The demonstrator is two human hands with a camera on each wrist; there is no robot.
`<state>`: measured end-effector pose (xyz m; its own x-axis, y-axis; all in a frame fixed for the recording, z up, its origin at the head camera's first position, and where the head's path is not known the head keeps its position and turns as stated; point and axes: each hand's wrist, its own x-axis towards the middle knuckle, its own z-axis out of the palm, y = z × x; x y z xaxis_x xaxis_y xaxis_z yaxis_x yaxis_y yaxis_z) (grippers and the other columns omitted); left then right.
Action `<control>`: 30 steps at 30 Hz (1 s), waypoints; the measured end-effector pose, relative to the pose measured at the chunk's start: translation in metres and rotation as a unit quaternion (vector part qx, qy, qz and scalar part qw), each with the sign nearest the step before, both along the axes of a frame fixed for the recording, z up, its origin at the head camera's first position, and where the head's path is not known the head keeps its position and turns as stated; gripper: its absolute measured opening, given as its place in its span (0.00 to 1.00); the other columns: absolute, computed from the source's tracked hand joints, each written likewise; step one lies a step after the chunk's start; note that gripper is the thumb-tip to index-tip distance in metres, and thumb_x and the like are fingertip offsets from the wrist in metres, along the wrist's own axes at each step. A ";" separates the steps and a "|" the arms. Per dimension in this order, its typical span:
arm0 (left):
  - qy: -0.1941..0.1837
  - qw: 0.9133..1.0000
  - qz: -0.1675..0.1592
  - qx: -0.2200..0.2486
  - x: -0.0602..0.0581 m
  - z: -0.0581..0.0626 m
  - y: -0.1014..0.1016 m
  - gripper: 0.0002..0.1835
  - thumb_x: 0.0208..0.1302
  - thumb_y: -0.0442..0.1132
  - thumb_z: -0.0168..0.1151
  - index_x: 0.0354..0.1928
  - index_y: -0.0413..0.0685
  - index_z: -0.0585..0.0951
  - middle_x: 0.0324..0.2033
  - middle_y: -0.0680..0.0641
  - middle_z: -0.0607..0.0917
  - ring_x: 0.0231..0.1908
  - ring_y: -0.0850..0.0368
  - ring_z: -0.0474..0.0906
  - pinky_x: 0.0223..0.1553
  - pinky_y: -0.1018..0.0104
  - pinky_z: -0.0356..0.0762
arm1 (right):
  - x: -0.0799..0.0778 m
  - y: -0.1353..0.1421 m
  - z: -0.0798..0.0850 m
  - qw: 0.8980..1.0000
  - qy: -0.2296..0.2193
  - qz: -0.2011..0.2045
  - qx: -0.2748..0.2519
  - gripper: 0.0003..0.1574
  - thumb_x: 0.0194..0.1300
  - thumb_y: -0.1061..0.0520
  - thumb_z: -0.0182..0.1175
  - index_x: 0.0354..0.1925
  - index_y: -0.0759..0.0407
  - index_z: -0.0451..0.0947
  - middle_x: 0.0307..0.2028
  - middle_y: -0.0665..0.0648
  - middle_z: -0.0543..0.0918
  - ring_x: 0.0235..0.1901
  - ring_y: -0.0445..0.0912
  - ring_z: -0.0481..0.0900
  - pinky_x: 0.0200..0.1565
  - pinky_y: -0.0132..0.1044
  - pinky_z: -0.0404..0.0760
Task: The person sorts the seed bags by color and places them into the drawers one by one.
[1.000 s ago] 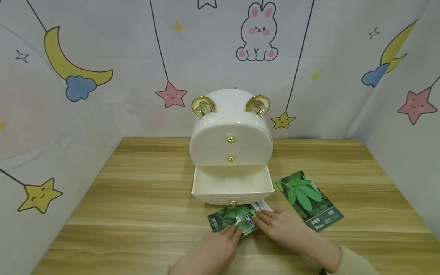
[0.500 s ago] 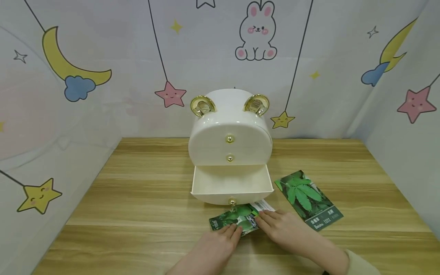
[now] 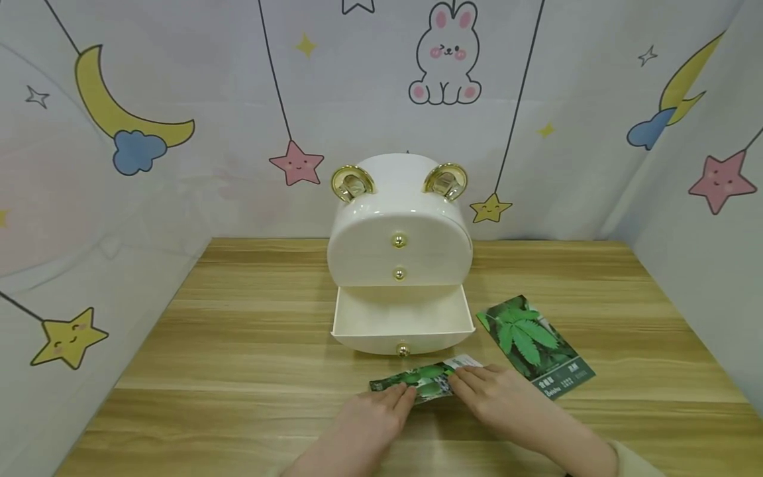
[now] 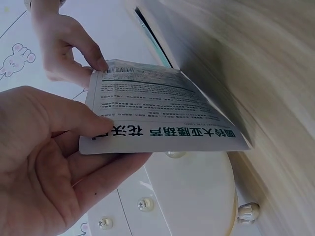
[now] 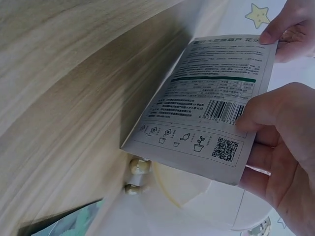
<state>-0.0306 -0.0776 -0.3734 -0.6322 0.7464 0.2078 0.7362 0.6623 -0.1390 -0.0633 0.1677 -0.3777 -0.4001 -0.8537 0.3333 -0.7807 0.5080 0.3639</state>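
Both hands hold a seed packet (image 3: 430,375) in front of the drawer, one at each end. Its green leafy face shows in the head view; the back with printed text (image 4: 162,105) faces the wrist cameras. My left hand (image 3: 371,421) pinches one end, its thumb (image 4: 83,115) on the printed back and fingers behind. At the other end my right hand (image 3: 503,401) pinches near the barcode (image 5: 221,112). The packet stands tilted, its lower edge at or close to the tabletop. Just beyond it is a white bear-eared drawer box (image 3: 401,248) with its bottom drawer (image 3: 403,344) pulled out.
A second seed packet (image 3: 536,348) with a leaf picture lies flat to the right of the box, beyond my right hand. The wooden table (image 3: 250,331) meets a patterned cloth backdrop (image 3: 369,119) at the back and sides.
The held packet has tipped more upright and shifted slightly right, apart from the drawer knob in the head view. Both hands moved a little with it. The drawer and other packet stayed put.
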 end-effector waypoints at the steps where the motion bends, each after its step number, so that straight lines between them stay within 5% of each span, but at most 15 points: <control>1: 0.001 1.000 0.001 0.002 0.000 0.000 0.000 0.42 0.51 0.73 0.47 0.51 0.42 0.76 0.45 0.47 0.84 0.42 0.60 0.81 0.35 0.69 0.81 | 0.000 0.000 0.000 1.000 -0.003 -0.001 -0.005 0.15 0.56 0.59 0.45 0.38 0.56 0.76 0.34 0.51 0.85 0.36 0.41 0.82 0.35 0.33 0.81; 8: 0.037 0.999 -0.015 0.036 -0.001 -0.001 -0.001 0.30 0.56 0.63 0.53 0.46 0.43 0.78 0.39 0.50 0.85 0.37 0.63 0.82 0.32 0.72 0.80 | 0.004 0.004 0.002 0.999 -0.041 -0.008 -0.027 0.13 0.54 0.60 0.52 0.39 0.54 0.76 0.34 0.49 0.84 0.37 0.40 0.81 0.37 0.33 0.81; 15: 0.058 0.996 -0.032 0.055 0.000 0.000 -0.007 0.44 0.48 0.76 0.44 0.47 0.43 0.78 0.40 0.50 0.85 0.39 0.63 0.81 0.36 0.72 0.80 | 0.011 0.009 0.011 0.998 -0.059 -0.014 -0.030 0.19 0.54 0.62 0.48 0.44 0.55 0.77 0.39 0.49 0.84 0.40 0.41 0.82 0.41 0.33 0.81; 22: 0.065 0.994 -0.043 0.074 0.002 0.007 -0.008 0.47 0.48 0.79 0.39 0.47 0.44 0.79 0.40 0.50 0.85 0.40 0.63 0.82 0.36 0.72 0.81 | 0.022 0.012 0.026 0.996 -0.080 -0.034 -0.014 0.24 0.50 0.63 0.58 0.49 0.55 0.75 0.45 0.50 0.83 0.44 0.42 0.81 0.43 0.34 0.81; 25: 0.075 0.993 -0.046 0.079 0.004 0.011 -0.007 0.46 0.50 0.78 0.38 0.46 0.44 0.79 0.40 0.50 0.85 0.39 0.63 0.82 0.36 0.72 0.81 | 0.026 0.013 0.031 0.996 -0.081 -0.038 -0.017 0.25 0.51 0.63 0.55 0.50 0.55 0.74 0.46 0.49 0.82 0.45 0.41 0.80 0.44 0.34 0.81; 28: 0.077 0.993 -0.050 0.078 0.006 0.015 -0.008 0.46 0.50 0.78 0.37 0.46 0.44 0.79 0.40 0.50 0.85 0.39 0.63 0.82 0.36 0.73 0.81 | 0.030 0.015 0.036 0.995 -0.085 -0.041 -0.015 0.22 0.59 0.53 0.53 0.52 0.56 0.73 0.48 0.50 0.81 0.46 0.42 0.80 0.44 0.36 0.81; 30: 0.073 0.993 -0.052 0.076 0.008 0.018 -0.009 0.46 0.50 0.78 0.37 0.48 0.44 0.78 0.41 0.50 0.85 0.40 0.63 0.82 0.37 0.73 0.81 | 0.032 0.016 0.039 0.995 -0.089 -0.043 -0.023 0.31 0.60 0.37 0.51 0.54 0.56 0.73 0.49 0.50 0.81 0.47 0.42 0.80 0.44 0.37 0.82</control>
<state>-0.0231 -0.0869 -0.3553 -0.5079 0.7594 0.4066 0.7817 0.6046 -0.1530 -0.0309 0.1838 -0.3382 -0.5273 -0.7991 0.2888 -0.7832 0.5889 0.1994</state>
